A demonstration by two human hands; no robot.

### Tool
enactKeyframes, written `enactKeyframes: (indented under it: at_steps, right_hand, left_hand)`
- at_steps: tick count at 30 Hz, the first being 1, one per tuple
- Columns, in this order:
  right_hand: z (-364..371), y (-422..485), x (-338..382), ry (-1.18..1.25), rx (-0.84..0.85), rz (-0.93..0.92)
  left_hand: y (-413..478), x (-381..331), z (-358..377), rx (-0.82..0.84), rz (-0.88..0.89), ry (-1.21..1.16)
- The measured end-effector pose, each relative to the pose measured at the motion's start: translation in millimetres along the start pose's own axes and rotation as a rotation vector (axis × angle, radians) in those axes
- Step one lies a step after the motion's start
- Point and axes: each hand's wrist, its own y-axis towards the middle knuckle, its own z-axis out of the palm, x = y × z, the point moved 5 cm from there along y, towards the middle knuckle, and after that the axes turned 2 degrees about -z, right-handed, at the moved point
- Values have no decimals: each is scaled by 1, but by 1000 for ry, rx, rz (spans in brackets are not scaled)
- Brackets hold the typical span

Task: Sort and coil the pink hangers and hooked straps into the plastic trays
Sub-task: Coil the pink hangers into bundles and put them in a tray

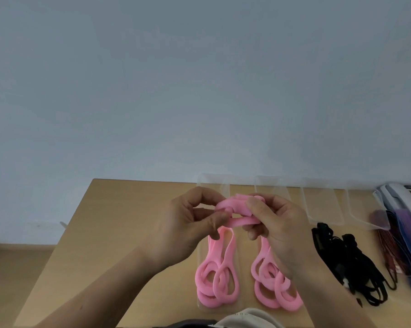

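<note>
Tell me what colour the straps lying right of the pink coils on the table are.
Black. The straps show best in the head view, the only one available.

Hanger (pixel 237 210): pink, folded, in my grip.
Coils (pixel 215 280): pink, in two trays (pixel 201 305).
Straps (pixel 356 263): black, loose, right of them.

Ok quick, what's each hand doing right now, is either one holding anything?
Left hand: fingers pinch one end of the pink hanger.
Right hand: fingers curled round the other end of the same pink hanger.
</note>
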Motion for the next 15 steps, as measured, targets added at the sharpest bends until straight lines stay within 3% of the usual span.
enactKeyframes:
  at_steps: [5, 12, 15]
  right_hand:
    - [2, -3, -1, -5, -19, -17]
    - [7, -4, -2, -64, 73, -2]
    - [14, -5, -3, -93, 130, -2]
  left_hand:
    - [-1, -1, -2, -67, 12, 71]
    - [-2, 0, 0, 7, -127, -46]
    - [1, -2, -2, 54, -161, 13]
